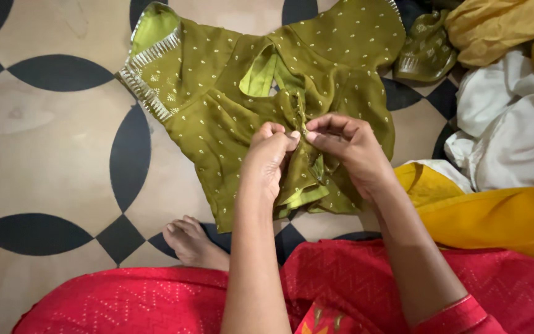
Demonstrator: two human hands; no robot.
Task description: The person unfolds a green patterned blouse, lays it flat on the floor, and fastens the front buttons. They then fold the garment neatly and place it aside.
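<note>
the patterned floor (50,154), cream with black curved shapes, carries an olive green blouse (217,124) spread flat, its neckline away from the person and its hem toward them; the central opening runs straight away from the body, between the two hands. a heap of white and yellow cloth (502,124) lies to the right, well clear of the opening. a bare foot (190,241) rests just below the hem. left hand (270,158) and right hand (347,145) meet at the opening's midpoint, equally near, fingers (316,133) of each pinched on the fabric edges, nothing blocking them.
</note>
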